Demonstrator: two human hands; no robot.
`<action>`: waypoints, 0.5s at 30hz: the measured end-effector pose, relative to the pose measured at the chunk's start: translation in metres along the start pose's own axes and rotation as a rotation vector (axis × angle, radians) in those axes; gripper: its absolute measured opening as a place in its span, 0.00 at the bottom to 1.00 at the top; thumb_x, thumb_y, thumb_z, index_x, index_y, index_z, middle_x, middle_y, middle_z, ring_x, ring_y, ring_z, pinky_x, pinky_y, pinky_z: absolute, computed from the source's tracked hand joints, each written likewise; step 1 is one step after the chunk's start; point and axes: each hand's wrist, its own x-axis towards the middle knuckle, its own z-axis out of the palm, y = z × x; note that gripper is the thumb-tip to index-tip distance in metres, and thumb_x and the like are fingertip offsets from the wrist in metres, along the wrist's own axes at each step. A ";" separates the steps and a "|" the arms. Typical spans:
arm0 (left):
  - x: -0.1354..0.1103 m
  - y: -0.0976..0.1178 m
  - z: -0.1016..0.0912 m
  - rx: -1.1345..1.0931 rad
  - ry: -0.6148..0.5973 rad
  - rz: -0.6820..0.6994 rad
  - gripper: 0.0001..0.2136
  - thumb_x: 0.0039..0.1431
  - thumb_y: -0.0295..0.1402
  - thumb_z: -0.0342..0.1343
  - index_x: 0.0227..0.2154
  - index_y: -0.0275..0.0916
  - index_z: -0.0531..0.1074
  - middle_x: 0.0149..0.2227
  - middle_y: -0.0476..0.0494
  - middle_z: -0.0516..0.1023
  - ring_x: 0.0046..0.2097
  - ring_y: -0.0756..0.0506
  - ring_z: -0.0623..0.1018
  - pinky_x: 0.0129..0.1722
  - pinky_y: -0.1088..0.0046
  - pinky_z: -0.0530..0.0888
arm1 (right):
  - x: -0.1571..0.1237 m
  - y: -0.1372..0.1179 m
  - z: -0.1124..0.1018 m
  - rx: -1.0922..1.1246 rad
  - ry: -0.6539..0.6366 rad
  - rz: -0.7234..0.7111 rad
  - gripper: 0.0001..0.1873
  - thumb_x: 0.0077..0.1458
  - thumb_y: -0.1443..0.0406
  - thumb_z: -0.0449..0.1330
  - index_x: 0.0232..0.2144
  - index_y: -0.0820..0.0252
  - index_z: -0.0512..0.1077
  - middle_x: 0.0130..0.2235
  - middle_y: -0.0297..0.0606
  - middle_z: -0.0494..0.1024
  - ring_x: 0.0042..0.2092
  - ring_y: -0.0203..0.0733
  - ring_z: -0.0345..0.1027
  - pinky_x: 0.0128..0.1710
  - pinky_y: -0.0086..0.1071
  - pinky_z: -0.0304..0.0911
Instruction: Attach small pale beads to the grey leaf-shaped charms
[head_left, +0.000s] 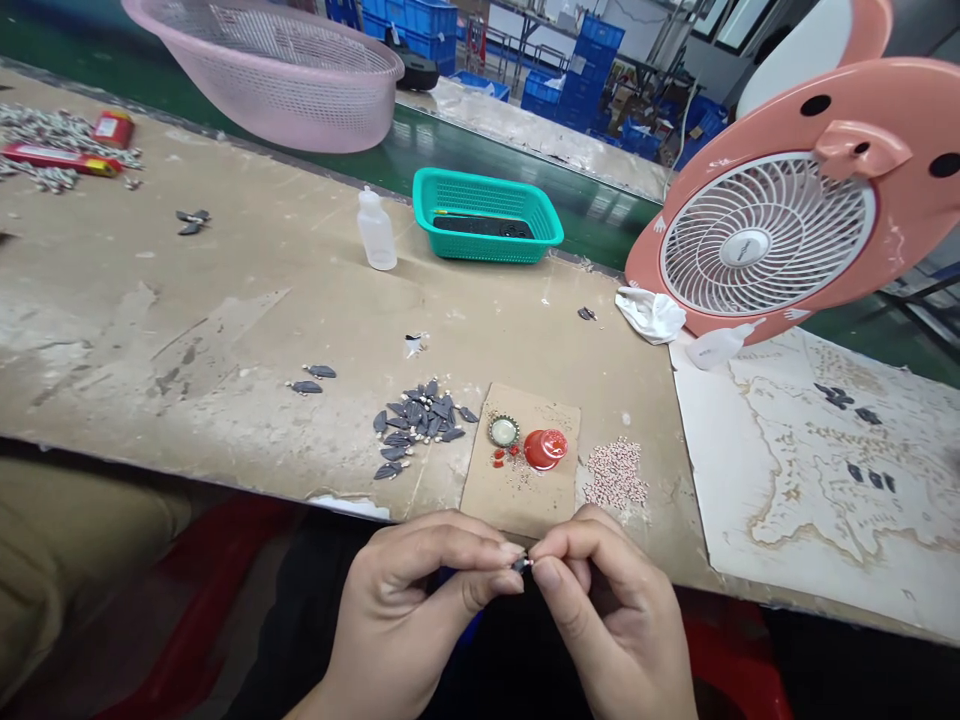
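My left hand (420,600) and my right hand (607,610) meet below the table's front edge, both pinched on one small dark leaf-shaped piece (520,564) between the fingertips. Just beyond them lies a brown card (517,490) carrying a metal bottle cap (503,430), a red cap (545,449) and a few red beads. A pile of dark leaf-shaped pieces (420,420) sits left of the card. A patch of tiny pale beads (615,472) lies right of it.
A pink fan (772,230) stands at the right behind a crumpled tissue (651,312) and a fallen dropper bottle (716,346). A teal basket (486,215), an upright small bottle (376,230) and a pink basket (277,70) stand farther back. Stained white paper (817,500) covers the right.
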 end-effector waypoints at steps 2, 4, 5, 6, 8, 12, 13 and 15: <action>-0.001 0.000 0.000 0.013 -0.009 0.018 0.11 0.50 0.17 0.66 0.28 0.42 0.83 0.28 0.51 0.84 0.29 0.51 0.82 0.32 0.85 0.79 | 0.000 0.000 0.001 -0.015 -0.010 -0.022 0.07 0.61 0.63 0.60 0.30 0.56 0.75 0.24 0.29 0.65 0.25 0.33 0.59 0.25 0.27 0.56; -0.002 -0.001 0.000 0.029 -0.011 0.037 0.11 0.51 0.17 0.65 0.28 0.42 0.83 0.28 0.51 0.84 0.30 0.51 0.82 0.32 0.85 0.79 | 0.000 0.001 0.001 -0.034 -0.019 -0.044 0.08 0.61 0.64 0.59 0.30 0.56 0.74 0.25 0.29 0.65 0.25 0.33 0.59 0.25 0.27 0.56; -0.002 -0.002 -0.001 0.036 -0.012 0.044 0.11 0.51 0.17 0.65 0.29 0.41 0.82 0.28 0.52 0.84 0.30 0.52 0.82 0.32 0.85 0.79 | 0.001 0.001 0.001 -0.045 -0.024 -0.054 0.08 0.61 0.65 0.58 0.30 0.57 0.74 0.25 0.29 0.65 0.25 0.33 0.59 0.25 0.27 0.56; -0.002 -0.003 -0.001 0.044 -0.015 0.052 0.11 0.51 0.17 0.65 0.29 0.41 0.82 0.28 0.52 0.83 0.29 0.52 0.82 0.32 0.85 0.79 | 0.001 0.001 0.000 -0.054 -0.030 -0.064 0.08 0.61 0.65 0.58 0.30 0.57 0.74 0.25 0.29 0.65 0.25 0.33 0.59 0.25 0.27 0.56; -0.003 -0.004 -0.003 0.061 -0.038 0.055 0.11 0.51 0.17 0.65 0.29 0.42 0.82 0.28 0.52 0.84 0.29 0.51 0.82 0.31 0.85 0.79 | 0.001 0.002 -0.001 -0.068 -0.044 -0.085 0.08 0.61 0.66 0.58 0.30 0.57 0.73 0.25 0.29 0.65 0.25 0.33 0.59 0.25 0.27 0.56; -0.002 -0.003 -0.005 0.095 -0.097 0.017 0.13 0.52 0.17 0.65 0.30 0.44 0.82 0.29 0.52 0.84 0.31 0.50 0.83 0.32 0.82 0.79 | 0.002 0.001 -0.003 -0.086 -0.071 -0.113 0.07 0.61 0.67 0.58 0.30 0.58 0.74 0.25 0.30 0.65 0.25 0.32 0.59 0.24 0.27 0.56; -0.002 -0.003 -0.004 0.105 -0.110 0.009 0.13 0.52 0.17 0.64 0.30 0.45 0.82 0.29 0.52 0.84 0.31 0.50 0.83 0.32 0.82 0.80 | 0.002 0.000 -0.002 -0.084 -0.074 -0.114 0.07 0.61 0.67 0.58 0.30 0.58 0.74 0.25 0.30 0.65 0.25 0.32 0.60 0.24 0.27 0.57; -0.002 -0.002 -0.004 0.133 -0.139 0.006 0.13 0.53 0.18 0.64 0.31 0.47 0.82 0.30 0.53 0.84 0.31 0.49 0.83 0.32 0.82 0.80 | 0.003 0.000 -0.003 -0.069 -0.085 -0.111 0.07 0.61 0.66 0.58 0.31 0.58 0.75 0.26 0.30 0.67 0.25 0.33 0.61 0.25 0.27 0.58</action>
